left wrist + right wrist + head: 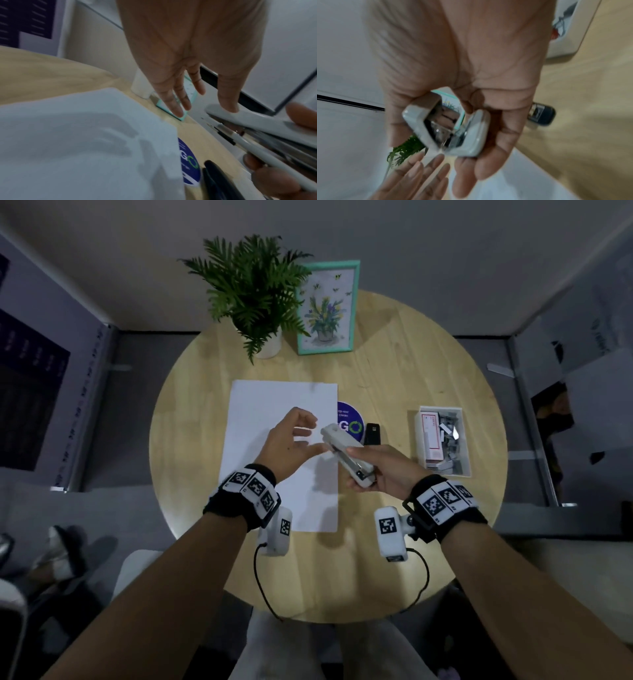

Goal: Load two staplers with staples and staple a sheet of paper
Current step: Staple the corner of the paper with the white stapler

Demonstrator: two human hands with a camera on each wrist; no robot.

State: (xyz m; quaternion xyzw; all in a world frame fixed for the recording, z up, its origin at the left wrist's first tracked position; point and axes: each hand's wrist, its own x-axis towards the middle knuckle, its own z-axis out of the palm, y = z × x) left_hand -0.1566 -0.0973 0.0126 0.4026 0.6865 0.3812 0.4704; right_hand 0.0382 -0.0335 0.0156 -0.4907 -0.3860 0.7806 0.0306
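My right hand (359, 470) grips a white stapler (346, 453) above the right edge of a white paper sheet (274, 457). The stapler's top cover is hinged up, and the metal magazine (443, 129) shows beneath it. My left hand (308, 436) is beside it with its fingers (173, 102) extended; its thumb (226, 100) touches the raised cover (254, 119). A black stapler (372, 434) lies on the table just right of the sheet. A white box of staples (442, 440) sits further right.
The round wooden table (411, 364) has a potted plant (253, 299) and a teal picture frame (327, 306) at the back. A blue round sticker (352, 421) lies partly under the sheet's right edge. Grey partitions surround the table.
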